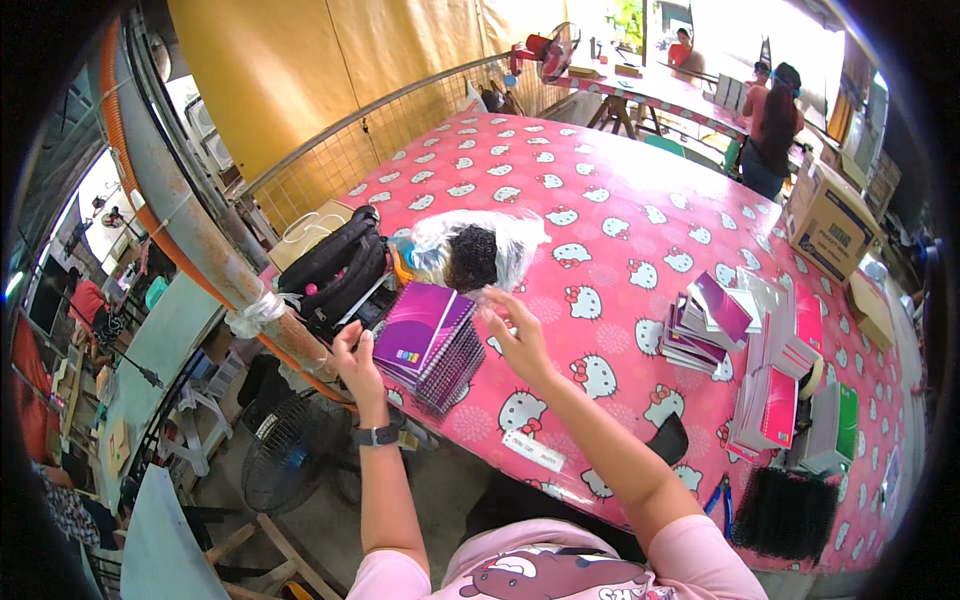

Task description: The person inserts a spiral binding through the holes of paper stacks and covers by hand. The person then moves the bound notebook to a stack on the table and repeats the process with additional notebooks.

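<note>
A stack of purple spiral notebooks (420,335) stands at the left edge of the pink table, its black wire bindings facing me. My left hand (360,368) is at the stack's near left corner, fingers slightly bent and apart. Whether its fingertips touch the covers I cannot tell. To the right of the stack, my right hand (515,332) hovers over the tabletop, open, with nothing in it. Just behind the stack lie a clear plastic bag (520,235) and a bundle of black wire coils (471,257). A black bag (335,265) sits close on the left.
Loose purple notebooks (705,318), red-covered notebooks (768,408) and green-covered ones (832,428) stand on the right. Blue-handled pliers (720,503) and black binding coils (785,515) lie near the front. A fan (290,455) and a rusty post (200,215) are on the left. People work farther off.
</note>
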Tool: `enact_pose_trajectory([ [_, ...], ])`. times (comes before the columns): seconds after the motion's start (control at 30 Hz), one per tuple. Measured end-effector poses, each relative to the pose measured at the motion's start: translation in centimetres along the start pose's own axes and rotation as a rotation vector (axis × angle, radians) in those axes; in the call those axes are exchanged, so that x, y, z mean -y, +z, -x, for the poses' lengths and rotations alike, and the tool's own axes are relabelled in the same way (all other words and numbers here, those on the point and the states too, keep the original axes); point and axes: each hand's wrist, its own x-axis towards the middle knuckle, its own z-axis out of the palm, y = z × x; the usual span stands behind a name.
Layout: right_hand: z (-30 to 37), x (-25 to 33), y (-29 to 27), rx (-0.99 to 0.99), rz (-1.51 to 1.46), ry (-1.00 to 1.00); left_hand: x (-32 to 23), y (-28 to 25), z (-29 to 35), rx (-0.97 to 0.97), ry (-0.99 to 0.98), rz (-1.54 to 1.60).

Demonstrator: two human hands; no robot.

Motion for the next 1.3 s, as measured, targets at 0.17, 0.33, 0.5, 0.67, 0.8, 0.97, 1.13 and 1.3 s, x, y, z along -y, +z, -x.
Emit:
enact_pose_trajectory([
  [0.17, -2.2, -1.4, 4.3, -0.083, -0.161, 0.156, 0.1, 3.0, 0.9, 0.130, -0.104, 0.226],
  [0.33, -2.5, -0.6, 6.1, -0.233, -0.029, -0.004, 0.0, 2.5, 1.2, 0.078, -0.140, 0.217],
  [0.5, -2.0, -1.0, 6.3, -0.197, 0.044, -0.040, -0.5, 2.7, 1.4, 0.098, -0.143, 0.217],
  [0.67, -1.4, -0.6, 6.4, -0.212, -0.011, -0.017, -1.0, 3.2, 1.6, 0.053, -0.186, 0.167],
  [0.8, -0.9, -0.7, 6.9, -0.240, 0.059, -0.035, -1.7, 2.9, 1.7, 0.037, -0.220, 0.095],
  [0.97, -0.7, -0.6, 7.5, -0.221, 0.174, -0.003, -0.4, 2.7, 1.5, -0.002, -0.174, 0.179],
  [1.13, -1.4, 0.0, 4.4, -0.068, 0.192, 0.012, 0.7, 3.2, 0.3, 0.023, -0.146, 0.103],
  [1.3, 5.1, 0.9, -3.2, 0.231, 0.262, 0.133, -4.1, -0.6, 1.6, -0.187, 0.039, -0.136],
])
